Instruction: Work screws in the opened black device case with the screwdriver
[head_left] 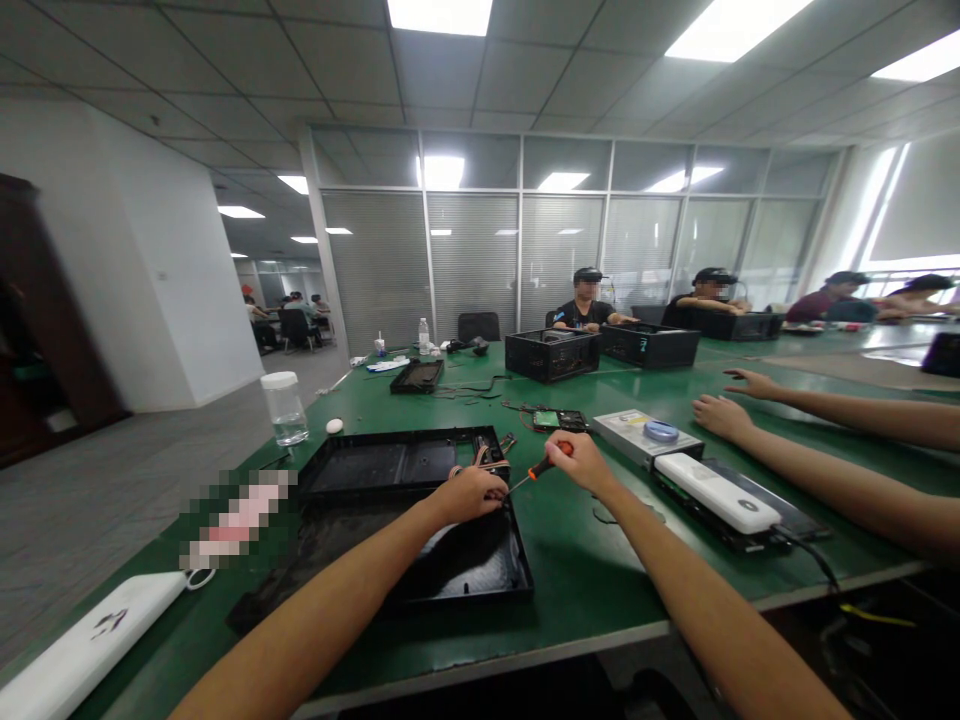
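A black computer case point(487, 585) lies on its side on the green table, its hollow interior facing up. My right hand point(583, 462) is wrapped round the orange-and-black handle of a screwdriver point(541, 466). The thin shaft slants down to the left, its tip close to the fingers of my left hand point(474, 492). That hand is at the case's right inner edge, fingers bent together; what they pinch, if anything, is hidden. Just behind it, a bundle of striped cables point(491, 465) curls over the case's divider.
On the right are a metal drive box point(637, 437) with a blue round lid and a white power bank point(716, 492). A co-worker's arms point(825, 470) reach in there. A bottle point(285, 410) stands left. Two black cases point(551, 355) and a small circuit board point(555, 420) lie beyond.
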